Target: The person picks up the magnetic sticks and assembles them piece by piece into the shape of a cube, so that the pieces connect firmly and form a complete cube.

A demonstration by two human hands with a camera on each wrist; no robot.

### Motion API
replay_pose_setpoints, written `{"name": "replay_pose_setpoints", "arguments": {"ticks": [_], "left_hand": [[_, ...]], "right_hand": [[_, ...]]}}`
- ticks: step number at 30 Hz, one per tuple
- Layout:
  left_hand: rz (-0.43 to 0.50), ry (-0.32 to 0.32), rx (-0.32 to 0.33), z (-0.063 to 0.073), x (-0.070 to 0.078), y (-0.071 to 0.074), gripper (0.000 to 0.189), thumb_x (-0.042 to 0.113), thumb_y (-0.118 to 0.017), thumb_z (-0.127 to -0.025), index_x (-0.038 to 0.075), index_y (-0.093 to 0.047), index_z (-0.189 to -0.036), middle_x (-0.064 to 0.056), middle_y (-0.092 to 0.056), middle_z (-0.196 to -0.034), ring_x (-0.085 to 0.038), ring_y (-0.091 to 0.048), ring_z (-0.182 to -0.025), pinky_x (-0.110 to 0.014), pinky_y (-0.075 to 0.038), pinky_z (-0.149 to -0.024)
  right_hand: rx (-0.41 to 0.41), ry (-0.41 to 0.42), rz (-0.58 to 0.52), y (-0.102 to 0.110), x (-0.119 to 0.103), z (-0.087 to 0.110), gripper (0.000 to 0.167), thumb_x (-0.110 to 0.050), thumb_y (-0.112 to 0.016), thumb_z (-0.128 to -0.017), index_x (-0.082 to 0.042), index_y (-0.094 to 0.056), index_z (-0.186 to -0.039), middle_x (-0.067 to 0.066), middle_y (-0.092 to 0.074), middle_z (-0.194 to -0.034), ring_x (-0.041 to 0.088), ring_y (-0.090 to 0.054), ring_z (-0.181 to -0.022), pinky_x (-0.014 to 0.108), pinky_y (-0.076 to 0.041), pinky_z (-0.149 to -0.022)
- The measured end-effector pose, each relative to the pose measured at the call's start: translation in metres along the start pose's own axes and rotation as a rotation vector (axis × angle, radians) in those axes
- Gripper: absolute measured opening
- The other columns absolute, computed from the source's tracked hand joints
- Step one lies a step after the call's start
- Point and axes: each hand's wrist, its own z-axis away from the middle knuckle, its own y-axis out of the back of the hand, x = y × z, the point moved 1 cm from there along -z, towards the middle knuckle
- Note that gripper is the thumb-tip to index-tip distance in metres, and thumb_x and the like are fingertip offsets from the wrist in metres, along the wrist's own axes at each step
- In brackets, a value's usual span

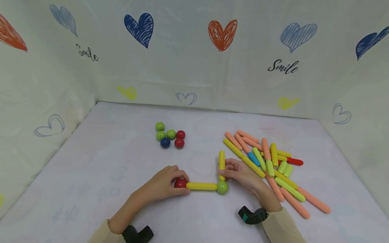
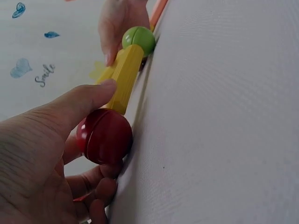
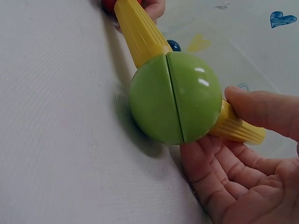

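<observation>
My left hand [image 1: 166,184] grips a red ball [image 2: 106,136] at the left end of a yellow rod [image 1: 202,186], with the thumb reaching onto the rod in the left wrist view. At that rod's right end sits a green ball [image 3: 175,97]. A second yellow rod [image 1: 222,162] joins the green ball and points away toward the back, making an L shape. My right hand [image 1: 241,173] pinches this second rod between thumb and fingers close to the green ball. The pieces lie low at the table surface.
Green, red and dark blue balls [image 1: 165,142] form a cluster at the back middle of the white table [image 1: 91,162]. To the right of my right hand lies a pile of orange, yellow, green, blue and red rods [image 1: 296,204]. A heart-printed curtain [image 1: 194,67] stands behind.
</observation>
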Motion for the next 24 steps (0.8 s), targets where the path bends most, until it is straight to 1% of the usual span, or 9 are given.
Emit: {"name": "replay_pose_setpoints", "arguments": {"ticks": [3, 6, 8, 11, 14, 16, 18, 21, 24], "left_hand": [[0.048, -0.015, -0.002, -0.001, -0.001, 0.002, 0.022, 0.046, -0.068, -0.08, 0.031, -0.063, -0.095, 0.009, -0.051, -0.082, -0.011, -0.046, -0.082, -0.023, -0.04, -0.066], [0.107, -0.034, 0.007, -0.002, -0.004, 0.007, 0.02, 0.043, -0.063, -0.085, 0.027, -0.063, -0.098, 0.009, -0.052, -0.078, -0.01, -0.048, -0.075, -0.022, -0.041, -0.065], [0.135, -0.017, 0.019, -0.004, -0.005, 0.011, 0.02, 0.039, -0.061, -0.088, 0.024, -0.063, -0.1, 0.007, -0.053, -0.077, -0.01, -0.05, -0.072, -0.022, -0.043, -0.063], [0.15, 0.048, 0.071, -0.009, -0.007, 0.02, 0.02, 0.033, -0.06, -0.09, 0.02, -0.061, -0.105, 0.004, -0.054, -0.077, -0.011, -0.05, -0.072, -0.023, -0.044, -0.063], [0.154, 0.104, 0.15, -0.016, -0.01, 0.031, 0.024, 0.026, -0.061, -0.09, 0.018, -0.059, -0.112, 0.0, -0.055, -0.079, -0.014, -0.051, -0.072, -0.024, -0.045, -0.063], [0.148, 0.104, 0.202, -0.021, -0.012, 0.04, 0.028, 0.023, -0.062, -0.089, 0.014, -0.057, -0.116, -0.002, -0.056, -0.081, -0.015, -0.05, -0.072, -0.025, -0.045, -0.062], [0.129, 0.091, 0.24, -0.027, -0.015, 0.048, 0.033, 0.02, -0.062, -0.089, 0.012, -0.054, -0.12, -0.003, -0.056, -0.082, -0.015, -0.05, -0.071, -0.025, -0.045, -0.062], [0.105, 0.066, 0.269, -0.036, -0.02, 0.057, 0.037, 0.018, -0.063, -0.089, 0.01, -0.052, -0.123, -0.004, -0.057, -0.08, -0.015, -0.051, -0.067, -0.024, -0.045, -0.06], [0.087, 0.07, 0.274, -0.044, -0.025, 0.062, 0.038, 0.017, -0.063, -0.088, 0.01, -0.053, -0.124, -0.004, -0.058, -0.074, -0.014, -0.051, -0.06, -0.024, -0.045, -0.056]], "right_hand": [[0.003, 0.005, -0.001, 0.0, 0.001, 0.0, 0.05, -0.023, -0.065, -0.088, 0.007, -0.046, -0.123, -0.001, -0.06, -0.082, 0.011, -0.058, -0.077, 0.024, -0.05, -0.073], [0.004, 0.011, 0.008, 0.001, 0.002, 0.0, 0.052, -0.025, -0.065, -0.087, 0.007, -0.045, -0.123, -0.002, -0.06, -0.081, 0.011, -0.058, -0.077, 0.024, -0.05, -0.073], [0.003, 0.012, 0.008, 0.0, 0.002, -0.001, 0.052, -0.025, -0.065, -0.087, 0.007, -0.045, -0.123, -0.002, -0.06, -0.08, 0.011, -0.058, -0.077, 0.024, -0.05, -0.073], [-0.002, 0.017, 0.004, 0.0, 0.002, -0.001, 0.052, -0.026, -0.065, -0.087, 0.007, -0.045, -0.123, -0.002, -0.06, -0.08, 0.011, -0.058, -0.076, 0.024, -0.05, -0.073], [-0.004, 0.022, 0.002, 0.0, 0.002, 0.0, 0.052, -0.026, -0.065, -0.087, 0.007, -0.045, -0.122, -0.002, -0.06, -0.08, 0.011, -0.058, -0.076, 0.024, -0.05, -0.073], [-0.005, 0.021, 0.001, 0.0, 0.002, 0.0, 0.052, -0.025, -0.065, -0.087, 0.007, -0.045, -0.122, -0.002, -0.06, -0.08, 0.012, -0.058, -0.076, 0.024, -0.05, -0.073], [-0.005, 0.014, 0.0, 0.001, 0.002, 0.0, 0.052, -0.026, -0.066, -0.087, 0.007, -0.045, -0.122, -0.002, -0.06, -0.081, 0.012, -0.058, -0.077, 0.024, -0.05, -0.073], [-0.004, 0.006, 0.003, 0.001, 0.002, 0.0, 0.053, -0.026, -0.066, -0.087, 0.006, -0.045, -0.123, -0.001, -0.06, -0.082, 0.012, -0.059, -0.077, 0.024, -0.05, -0.074], [-0.002, 0.001, 0.004, 0.0, 0.001, 0.0, 0.053, -0.027, -0.066, -0.087, 0.006, -0.045, -0.123, -0.001, -0.06, -0.082, 0.012, -0.059, -0.078, 0.024, -0.05, -0.074]]}}
